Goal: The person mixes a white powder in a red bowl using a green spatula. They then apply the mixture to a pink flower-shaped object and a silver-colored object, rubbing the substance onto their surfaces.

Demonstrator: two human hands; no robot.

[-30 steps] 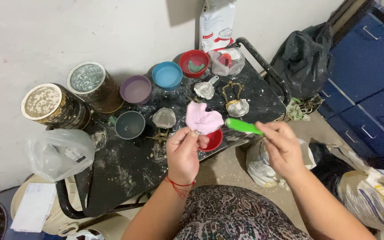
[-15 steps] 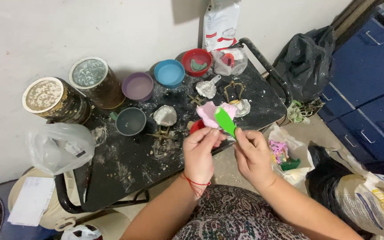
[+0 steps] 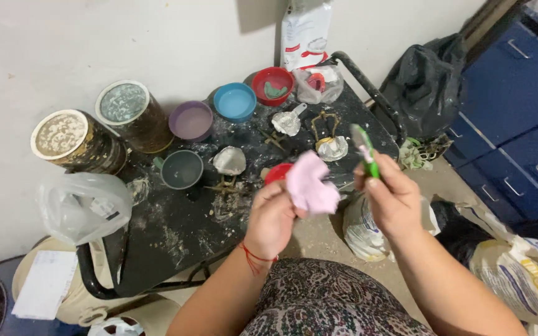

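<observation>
Left hand (image 3: 272, 214), centre frame, pinching a pink floppy mould (image 3: 311, 188); right hand (image 3: 393, 199) just beside it, closed round a green tool (image 3: 366, 152). Possibly a tear from rough scraping, or a slip onto the red bowl (image 3: 276, 174) on the black table (image 3: 175, 230) below.

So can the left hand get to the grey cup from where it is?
Probably yes. The grey cup stands open on the black table just past the left hand, with nothing between them, but that hand already holds a pink piece.
</observation>
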